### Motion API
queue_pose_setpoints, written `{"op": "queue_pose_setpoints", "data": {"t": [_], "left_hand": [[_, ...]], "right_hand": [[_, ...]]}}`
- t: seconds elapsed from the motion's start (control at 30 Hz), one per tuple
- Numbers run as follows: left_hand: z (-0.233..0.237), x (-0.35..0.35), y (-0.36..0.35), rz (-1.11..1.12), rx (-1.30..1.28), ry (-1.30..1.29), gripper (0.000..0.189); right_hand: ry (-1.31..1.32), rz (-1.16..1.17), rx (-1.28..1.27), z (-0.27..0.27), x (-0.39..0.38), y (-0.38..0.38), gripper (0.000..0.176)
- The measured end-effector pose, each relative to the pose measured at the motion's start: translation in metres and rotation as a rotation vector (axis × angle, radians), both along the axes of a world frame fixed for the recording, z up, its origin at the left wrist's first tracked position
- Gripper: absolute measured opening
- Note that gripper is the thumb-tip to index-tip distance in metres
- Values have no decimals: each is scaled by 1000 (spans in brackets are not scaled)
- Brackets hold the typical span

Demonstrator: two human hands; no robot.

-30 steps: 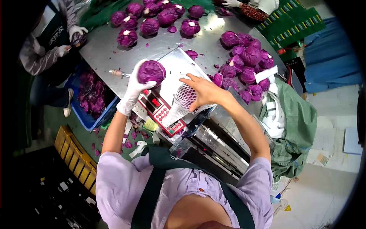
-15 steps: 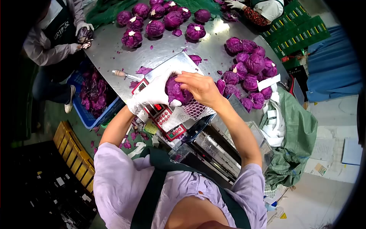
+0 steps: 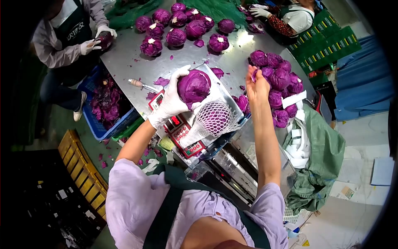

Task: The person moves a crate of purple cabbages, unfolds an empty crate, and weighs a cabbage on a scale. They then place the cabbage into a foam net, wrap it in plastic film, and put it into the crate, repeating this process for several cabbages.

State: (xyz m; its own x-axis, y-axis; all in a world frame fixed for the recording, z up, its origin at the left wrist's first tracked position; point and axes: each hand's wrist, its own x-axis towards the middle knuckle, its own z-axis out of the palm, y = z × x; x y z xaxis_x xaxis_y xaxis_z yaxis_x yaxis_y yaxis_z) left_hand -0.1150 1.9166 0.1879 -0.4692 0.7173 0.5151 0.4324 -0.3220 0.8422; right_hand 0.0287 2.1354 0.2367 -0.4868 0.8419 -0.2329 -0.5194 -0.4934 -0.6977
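Note:
A round red cabbage (image 3: 194,86) rests in my gloved left hand (image 3: 172,99), held above the metal plate of a red scale (image 3: 182,135). Out to the right, beside a pile of red cabbages (image 3: 280,77), is my bare right hand (image 3: 258,85). Its fingers pinch a small purple leaf piece (image 3: 254,75). Another cabbage in a white foam net (image 3: 214,118) lies on the scale, below the one I hold; the net's loose tail covers part of the keypad.
More red cabbages (image 3: 176,37) stand at the back of the steel table (image 3: 124,62). A wooden-handled tool (image 3: 139,84) lies left of the scale. A co-worker (image 3: 68,37) holds a cabbage above a blue crate (image 3: 89,122) of leaves. Another person (image 3: 290,20) works at the back right.
My right hand has left the cabbage and moved right with a leaf piece. The held cabbage has risen slightly, showing more of the netted one. The left co-worker's hands have shifted around their cabbage.

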Motion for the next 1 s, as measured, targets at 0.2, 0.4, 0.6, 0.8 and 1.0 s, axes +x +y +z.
{"op": "queue_pose_setpoints", "data": {"t": [0.2, 0.4, 0.6, 0.8, 1.0], "left_hand": [[-23, 6, 5, -71, 14, -398, 89], [12, 6, -6, 85, -317, 85, 69], [18, -1, -6, -32, -507, 105, 84], [39, -6, -7, -203, -528, 70, 90], [8, -44, 6, -1, -493, -288, 74]], "right_hand": [[-495, 482, 1491, 76, -18, -140, 67], [-515, 450, 2224, 13, -18, -123, 50], [-306, 501, 2154, 14, -14, -102, 29], [-416, 341, 1751, 8, -23, -82, 10], [-1001, -65, 1453, -1, -2, -3, 36]]}}
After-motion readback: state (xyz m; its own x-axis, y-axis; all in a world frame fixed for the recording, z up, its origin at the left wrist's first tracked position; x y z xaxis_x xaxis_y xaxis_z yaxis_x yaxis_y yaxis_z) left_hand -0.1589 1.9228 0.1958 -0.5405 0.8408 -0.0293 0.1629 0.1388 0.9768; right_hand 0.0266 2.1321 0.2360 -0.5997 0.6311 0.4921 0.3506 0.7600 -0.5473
